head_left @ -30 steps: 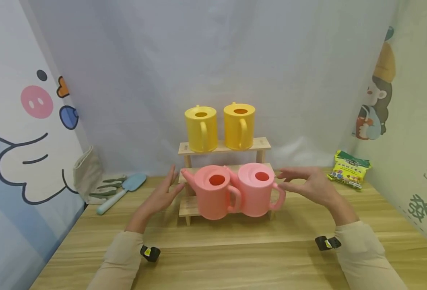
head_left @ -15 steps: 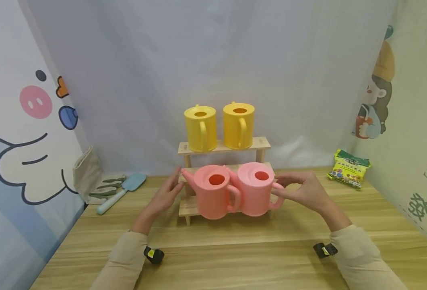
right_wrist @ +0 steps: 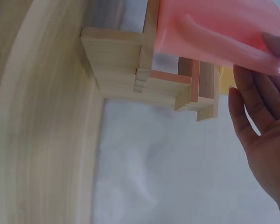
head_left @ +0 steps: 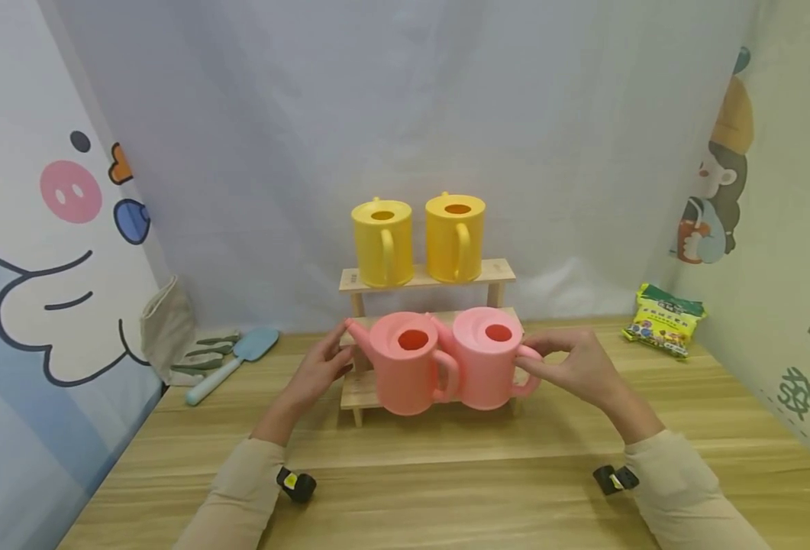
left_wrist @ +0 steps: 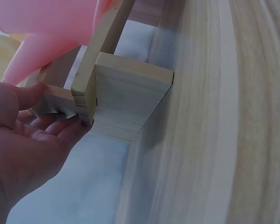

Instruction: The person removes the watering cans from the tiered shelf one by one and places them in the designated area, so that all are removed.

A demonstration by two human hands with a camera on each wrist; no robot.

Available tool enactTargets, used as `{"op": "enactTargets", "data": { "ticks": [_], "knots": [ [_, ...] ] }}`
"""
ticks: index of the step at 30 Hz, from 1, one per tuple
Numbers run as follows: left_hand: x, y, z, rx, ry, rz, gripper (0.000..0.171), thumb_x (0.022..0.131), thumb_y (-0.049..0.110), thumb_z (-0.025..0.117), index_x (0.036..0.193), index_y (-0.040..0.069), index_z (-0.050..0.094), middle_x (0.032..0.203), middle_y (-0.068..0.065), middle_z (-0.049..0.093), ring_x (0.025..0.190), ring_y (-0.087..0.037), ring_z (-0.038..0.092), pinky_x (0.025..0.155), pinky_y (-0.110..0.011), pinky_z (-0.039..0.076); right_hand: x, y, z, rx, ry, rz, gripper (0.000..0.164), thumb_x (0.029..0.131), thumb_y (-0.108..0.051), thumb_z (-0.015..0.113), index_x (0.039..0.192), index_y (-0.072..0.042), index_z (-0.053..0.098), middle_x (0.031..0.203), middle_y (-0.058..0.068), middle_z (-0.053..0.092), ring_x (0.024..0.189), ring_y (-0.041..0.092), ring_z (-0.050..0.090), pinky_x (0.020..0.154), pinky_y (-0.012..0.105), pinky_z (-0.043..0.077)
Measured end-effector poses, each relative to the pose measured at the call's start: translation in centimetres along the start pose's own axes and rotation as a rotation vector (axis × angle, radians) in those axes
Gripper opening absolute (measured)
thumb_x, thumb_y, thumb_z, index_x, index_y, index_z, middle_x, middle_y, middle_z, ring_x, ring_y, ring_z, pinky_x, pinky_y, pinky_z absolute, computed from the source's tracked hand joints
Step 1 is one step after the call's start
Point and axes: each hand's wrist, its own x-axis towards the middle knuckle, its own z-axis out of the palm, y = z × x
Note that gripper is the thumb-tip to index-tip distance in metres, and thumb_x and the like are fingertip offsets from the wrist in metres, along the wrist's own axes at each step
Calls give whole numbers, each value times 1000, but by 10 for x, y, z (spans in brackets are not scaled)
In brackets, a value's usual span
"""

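Note:
A two-tier wooden shelf (head_left: 494, 271) stands mid-table. Two yellow watering cans (head_left: 382, 244) sit on its upper tier. Its lower tier carries a left pink can (head_left: 408, 374) and a right pink can (head_left: 487, 367). My left hand (head_left: 322, 367) holds the shelf's left end below the left can's spout. In the left wrist view that hand (left_wrist: 32, 140) has its thumb and fingers around the lower board of the shelf (left_wrist: 126, 98). My right hand (head_left: 572, 367) is at the shelf's right end. The right wrist view shows this hand (right_wrist: 266, 140) with straight fingers, the thumb touching the pink can's handle (right_wrist: 219, 23).
A light-blue trowel (head_left: 229, 367) and small green tools (head_left: 205, 351) lie at the back left beside a grey cloth bag (head_left: 164, 328). A yellow-green packet (head_left: 662, 321) lies at the back right. The wooden table (head_left: 446, 473) is hemmed in by fabric walls.
Both hands have closed in from either side of the shelf. The left now holds the left end; the right has reached the right pink can's handle.

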Motion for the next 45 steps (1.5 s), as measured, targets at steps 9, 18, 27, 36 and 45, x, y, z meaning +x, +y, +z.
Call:
{"op": "enactTargets", "data": {
  "ticks": [9,18,27,36,45],
  "knots": [
    [1,2,1,-9,21,-17,62,108,9,47,161,6,15,149,-29,42,137,-39,41,111,-58,37,-11,21,9,-39,131,-29,26,72,4,88,95,-5,80,90,4,77,79,11,70,73,15,55],
    [1,1,2,-2,25,-21,61,107,10,47,161,7,18,150,-28,41,137,-38,41,111,-57,37,-13,20,15,-11,182,0,25,73,8,85,96,-1,80,90,10,76,83,4,70,74,12,54],
    [0,1,1,2,19,-15,61,108,10,47,161,7,17,155,-26,34,137,-39,40,111,-58,37,-13,12,14,76,155,205,16,84,-3,81,100,0,80,96,10,76,91,1,68,80,15,53],
    [0,1,1,16,16,-18,61,108,11,47,161,8,17,156,-24,34,138,-40,40,111,-58,37,-12,9,11,171,143,259,12,86,-3,79,96,4,78,93,7,76,90,5,68,79,17,54],
    [0,1,0,16,8,-17,60,108,11,45,161,8,16,158,-23,32,138,-40,40,111,-59,36,-10,9,0,287,152,379,22,93,-8,73,102,11,70,86,-5,73,84,10,68,77,19,55]
  ]
}}
